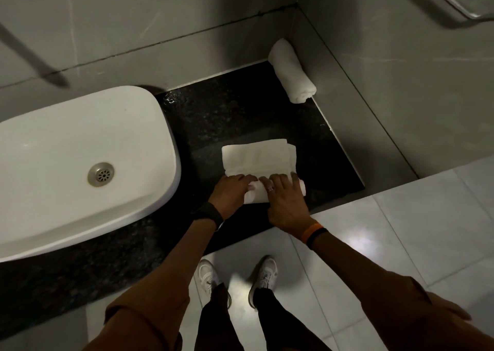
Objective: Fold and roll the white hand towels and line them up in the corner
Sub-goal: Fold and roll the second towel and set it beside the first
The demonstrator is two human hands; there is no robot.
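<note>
We look down on a bathroom corner: grey tiled walls (187,16) meet at the upper right, and a pale glossy tiled floor (401,230) spreads below, catching a bright reflection. Between them runs a black speckled stone countertop (240,115), with a few water drops glinting near the back edge. A white countertop basin (66,168) fills the left side, its metal drain (101,174) in the bowl; the basin's left edge is cut off by the frame.

On the counter, to the right of the basin, lies a folded white hand towel (258,158) — its near end is partly rolled, the far part flat. Our left hand (231,191) and right hand (286,200) both rest on top of the roll, fingers pressed flat over it and slightly spread, the fingertips curled onto the cloth; much of the roll is hidden under them. A finished rolled towel (292,71) sits well apart in the far corner, lying against the right-hand wall.

A dark watch (209,214) circles the left wrist, an orange and black band (315,234) the right, and a ring (270,188) shows on one right finger. Below, white sneakers (263,273) stand on the floor. A metal rail (454,2) at the upper right is cut off — we cannot tell what it belongs to.
</note>
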